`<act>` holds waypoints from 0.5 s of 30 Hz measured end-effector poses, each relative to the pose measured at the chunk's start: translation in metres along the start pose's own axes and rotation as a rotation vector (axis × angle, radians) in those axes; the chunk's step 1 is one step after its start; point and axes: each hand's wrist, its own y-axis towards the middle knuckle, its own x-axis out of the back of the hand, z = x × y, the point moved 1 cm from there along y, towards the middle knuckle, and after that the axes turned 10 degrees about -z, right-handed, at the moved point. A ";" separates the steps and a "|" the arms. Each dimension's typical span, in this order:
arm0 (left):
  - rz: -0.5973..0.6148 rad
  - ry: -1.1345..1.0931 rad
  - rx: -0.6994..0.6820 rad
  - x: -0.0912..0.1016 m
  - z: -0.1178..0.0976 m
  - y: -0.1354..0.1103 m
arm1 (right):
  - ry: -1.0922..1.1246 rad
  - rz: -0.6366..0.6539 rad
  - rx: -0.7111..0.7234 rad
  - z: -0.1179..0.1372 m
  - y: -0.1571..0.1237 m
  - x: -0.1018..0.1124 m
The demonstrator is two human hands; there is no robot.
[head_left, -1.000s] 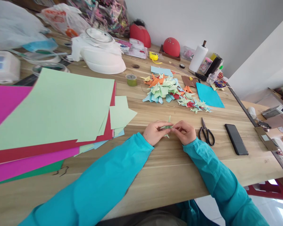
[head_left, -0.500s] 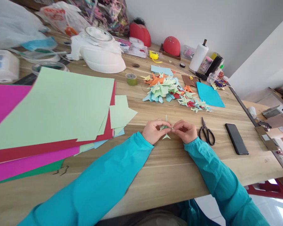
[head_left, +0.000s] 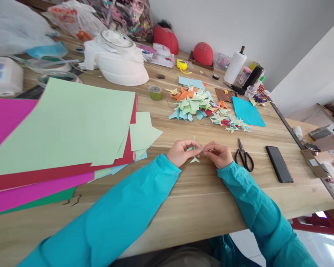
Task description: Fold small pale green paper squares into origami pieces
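Observation:
Between my hands is a small light-green folded paper piece (head_left: 195, 160), with pointed tips showing above and below the fingers. My left hand (head_left: 182, 152) pinches its body between thumb and fingers. The fingertips of my right hand (head_left: 218, 153) are closed on a tip at its right side; the fingers partly hide that tip. Behind my hands lies a heap of folded paper pieces (head_left: 193, 106) in green, blue, orange and red. Black-handled scissors (head_left: 243, 155) lie just right of my right hand.
Large coloured paper sheets (head_left: 64, 126) and smaller green squares (head_left: 141, 136) lie on the left. A phone (head_left: 279, 164) rests at the right. Farther back are a thread spool (head_left: 155, 93), a white cap-like item (head_left: 119, 66), a tape measure (head_left: 182, 65) and a blue sheet (head_left: 248, 112).
My left hand and the folded paper have shifted slightly left. The gap between the two hands' fingertips is a little wider, and the right hand has barely moved.

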 end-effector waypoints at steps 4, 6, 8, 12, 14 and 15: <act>0.000 -0.013 0.023 0.000 0.002 0.001 | 0.013 0.019 0.007 -0.001 0.000 0.000; -0.002 -0.020 0.026 0.001 0.003 0.001 | 0.011 0.009 0.005 0.000 -0.001 -0.001; 0.004 -0.021 0.026 0.001 0.004 0.001 | 0.009 -0.004 0.001 0.001 -0.001 -0.001; 0.022 -0.007 0.024 0.001 0.003 0.001 | 0.005 -0.010 0.004 0.001 0.000 -0.001; 0.027 -0.012 0.021 0.001 0.003 0.001 | 0.020 -0.005 -0.006 0.000 0.001 -0.001; 0.033 -0.017 0.020 0.001 0.002 0.001 | 0.036 -0.001 -0.016 -0.002 0.001 0.000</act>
